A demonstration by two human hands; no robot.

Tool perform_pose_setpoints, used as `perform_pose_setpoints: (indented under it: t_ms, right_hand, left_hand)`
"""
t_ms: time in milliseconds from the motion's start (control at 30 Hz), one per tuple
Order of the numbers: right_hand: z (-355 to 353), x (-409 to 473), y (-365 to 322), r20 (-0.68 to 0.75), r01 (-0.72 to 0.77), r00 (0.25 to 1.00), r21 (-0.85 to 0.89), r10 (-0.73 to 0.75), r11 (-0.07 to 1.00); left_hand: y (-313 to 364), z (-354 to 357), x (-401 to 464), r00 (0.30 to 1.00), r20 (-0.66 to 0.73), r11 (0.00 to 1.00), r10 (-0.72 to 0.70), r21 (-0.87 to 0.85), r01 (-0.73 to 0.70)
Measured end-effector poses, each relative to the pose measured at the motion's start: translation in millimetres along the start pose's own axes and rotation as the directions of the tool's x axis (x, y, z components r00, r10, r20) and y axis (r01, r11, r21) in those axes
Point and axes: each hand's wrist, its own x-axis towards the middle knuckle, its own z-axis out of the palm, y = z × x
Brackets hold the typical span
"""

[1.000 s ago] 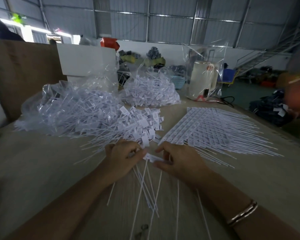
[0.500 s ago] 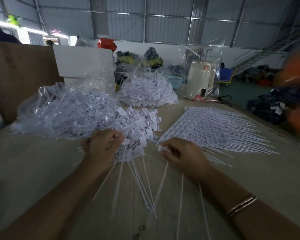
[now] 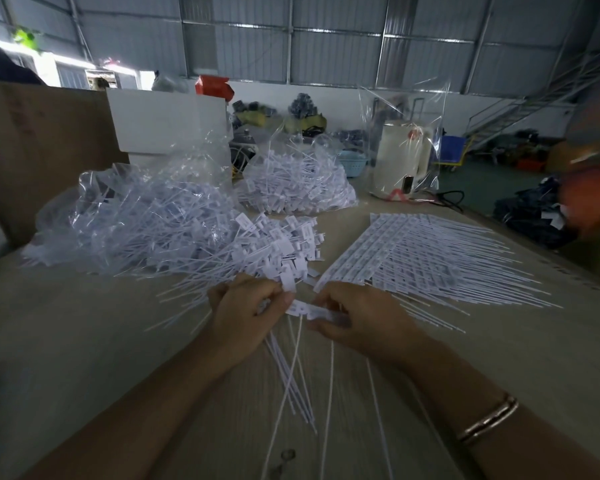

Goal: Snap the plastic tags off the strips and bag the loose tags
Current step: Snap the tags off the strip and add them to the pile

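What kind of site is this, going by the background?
Likely a warehouse or small factory floor: corrugated metal walls, a steel staircase at the far right, and a worktable piled with clear bags of plastic tags and uncut tag strips.

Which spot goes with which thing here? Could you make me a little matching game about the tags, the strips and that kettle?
Things:
1. short strip of tags
2. stack of uncut strips
3. white kettle
4. bracelet

Places:
A. inside a clear bag at the table's far edge
B. on the right wrist
C. pinched between both hands
D. flat on the table, right of the hands

Pairs: 1-C, 2-D, 3-A, 4-B
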Motion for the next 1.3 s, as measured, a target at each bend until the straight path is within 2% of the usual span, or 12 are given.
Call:
perform_pose_setpoints:
  t_ms: [100,200,300,400,500,567,733,900,1000,1167,1233,1300]
  right_hand:
    - [4.6,-0.5,-2.4,-0.015,0.094,0.995,-0.084,-0.095,0.992]
    - [6.2,0.5,-0.3,0.002,0.026,1.000,0.186,-0.027,0.982]
    - [2.6,-0.9,12.2,-0.032,-0.067,0.996,0.339,0.083,0.939]
    - [4.1,-3.4,17.4,-0.073,-0.047,0.995,0.217,0.064,0.975]
    - [8.9,0.0,4.1,-0.065,0.003,0.998,0.137,0.006,0.991]
    - [11.7,3.6,-7.9,-0.094,0.070,0.994,0.100,-0.061,0.993]
    - [12.4,4.4,-22.4,-0.151,0.158,0.979,0.156,-0.134,0.975]
    - [6.5,-0.7,-4.0,-0.065,0.052,0.997,0.160,-0.042,0.986]
    - [8.5,-0.4,-0.7,-0.061,0.080,0.995,0.065,-0.076,0.995]
    - [4.9,1.6,3.1,-0.072,-0.021,0.996,0.374,0.052,0.927]
    - [0.0,-0.5,16.1,-0.075,-0.113,0.984,0.446,0.162,0.888]
    - [0.1,-3.1,22.3,-0.067,-0.131,0.984,0.375,0.167,0.918]
  left_hand:
    - [0.0,-2.0,0.4,0.999,0.033,0.998,0.039,-0.052,-0.037]
    - [-5.0,-9.0,3.9,0.985,-0.016,0.983,0.172,-0.066,-0.173]
    - [-15.5,-20.2,9.0,0.979,-0.165,0.976,0.119,-0.162,-0.146]
    - [-33.1,-26.0,7.4,0.984,-0.180,0.998,-0.001,0.068,0.013]
    - [-29.0,-20.7,5.3,0.987,-0.152,0.933,-0.054,0.344,0.104]
    - [-14.2,-15.6,4.5,0.987,-0.157,0.950,0.041,0.311,0.010]
    - [9.8,2.5,-1.4,0.984,0.111,0.988,0.139,0.050,-0.146]
    - [-3.5,-2.8,1.7,0.998,0.032,0.996,0.048,0.071,-0.050]
    - [-2.7,-1.0,0.1,0.994,0.049,0.987,0.096,0.122,-0.101]
    - [-10.5,-11.5,4.3,0.954,-0.060,0.955,0.292,0.079,-0.287]
    - [-21.4,-20.9,8.4,0.944,-0.162,0.956,0.288,0.102,-0.274]
    - [-32.4,-29.0,8.7,0.954,-0.186,0.959,0.236,0.204,-0.197]
